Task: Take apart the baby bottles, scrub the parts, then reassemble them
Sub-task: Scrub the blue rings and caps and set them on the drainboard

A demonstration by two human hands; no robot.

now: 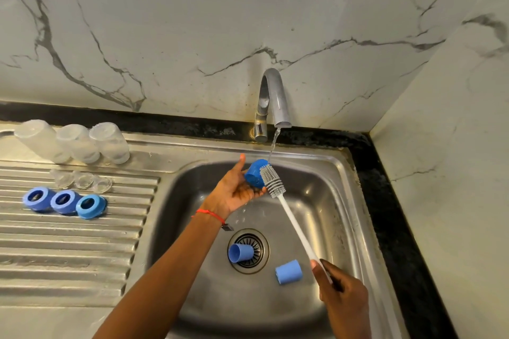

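**Scrubbing blue cap under tap**

Cradling cap [254, 173] in left hand [234, 192], centre frame, fingers loosely curled under it, thumb up; keeping it below the water stream [274, 143] from the tap [272, 99], likely for rinsing while scrubbing. Gripping brush [271, 181] handle at lower right with right hand [343, 300], fingers clamped round it; bristle head touching cap's rim, long handle probably giving reach.

Lying in sink [316, 173], lower centre: two more blue caps [240, 252], one on the drain [249, 250], one right of it, seemingly awaiting scrubbing.

Sitting on drainboard [68, 242], left of frame, probably draining in sorted rows: three clear bottles [74, 143] inverted, three clear nipples [82, 180], three blue rings [64, 202].

Counting caps: three.
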